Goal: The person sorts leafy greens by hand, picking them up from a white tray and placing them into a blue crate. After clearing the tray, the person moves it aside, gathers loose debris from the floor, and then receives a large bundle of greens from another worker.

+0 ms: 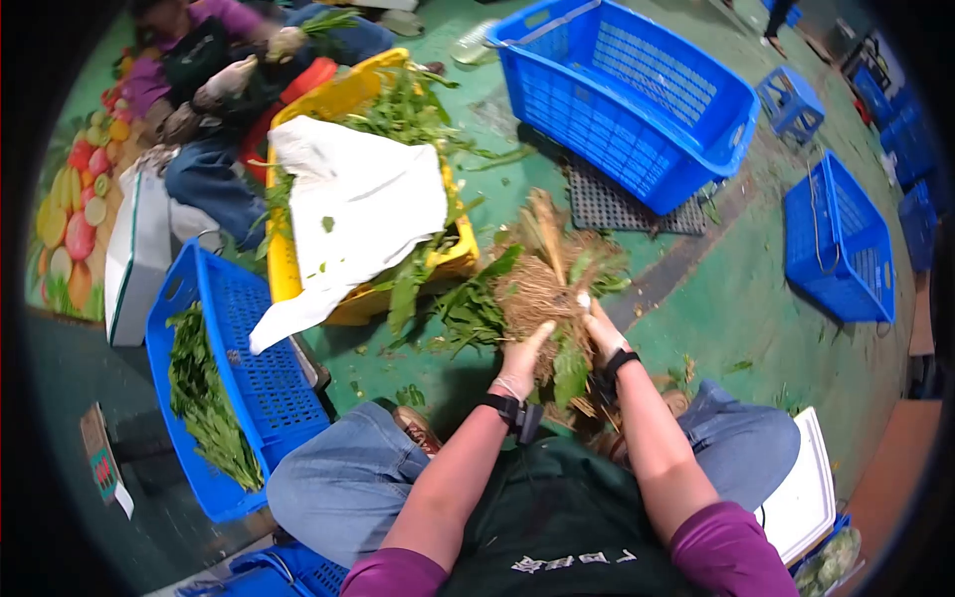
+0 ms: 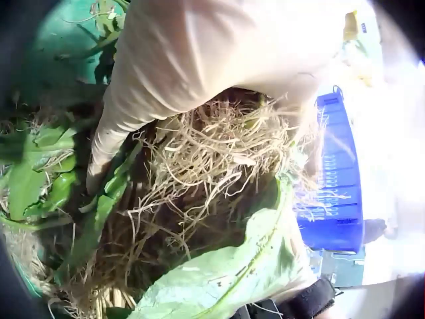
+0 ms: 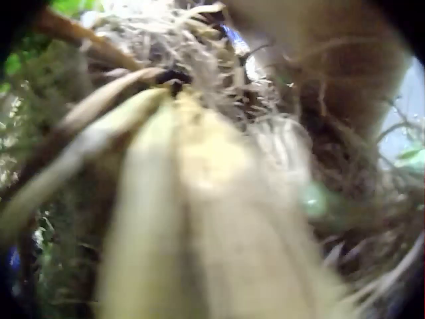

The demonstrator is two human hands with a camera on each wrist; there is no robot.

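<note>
A tangled clump of brown roots with leaves (image 1: pixel 537 294) is held between both hands in front of the person's lap. The left hand (image 1: pixel 525 360), in a pale glove, grips its near left side, and the left wrist view shows the glove (image 2: pixel 192 60) curved over the pale, stringy roots (image 2: pixel 219 153). From the right, the right hand (image 1: pixel 603 328) grips the same clump; its fingers are mostly hidden among roots. Thick yellowish stalks (image 3: pixel 199 199) fill the blurred right wrist view. A broad green leaf (image 2: pixel 226 272) hangs below the left hand.
Ahead on the left stands a yellow crate (image 1: pixel 458 254) with greens and a white cloth (image 1: pixel 363 194). A blue crate with greens (image 1: pixel 244 383) is beside the left knee. Another blue crate (image 1: pixel 637 109) rests on a black mat (image 1: pixel 637 211). Another person (image 1: pixel 204 60) sits far left.
</note>
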